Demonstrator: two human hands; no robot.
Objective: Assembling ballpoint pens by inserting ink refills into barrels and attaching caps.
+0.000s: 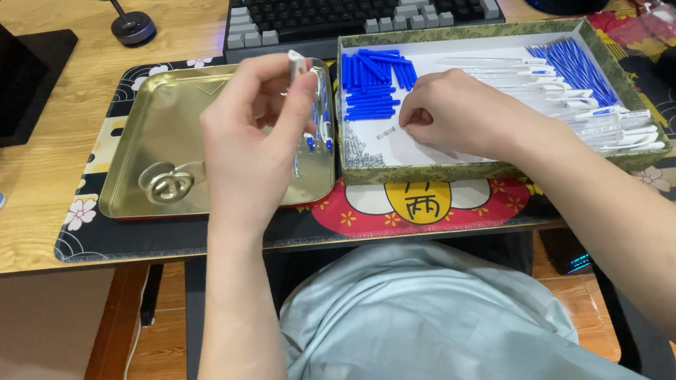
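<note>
tray (pixel 149 132) left of box (pixel 633 160), keyboard (pixel 363 3) behind

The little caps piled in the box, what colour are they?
The caps are bright blue, seen in the head view.

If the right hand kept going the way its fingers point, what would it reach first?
The right hand points left inside the box; its fingers would probably meet the small metal spring first, then the blue caps. Depth is uncertain.

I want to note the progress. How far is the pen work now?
Done: I cannot see any finished pens; the gold tray shows only a metal ring.
In hand: the left hand holds a few pen barrels upright, and the right hand picks at small springs in the box.
Left: many blue parts and white barrels lie unused in the box.
</note>
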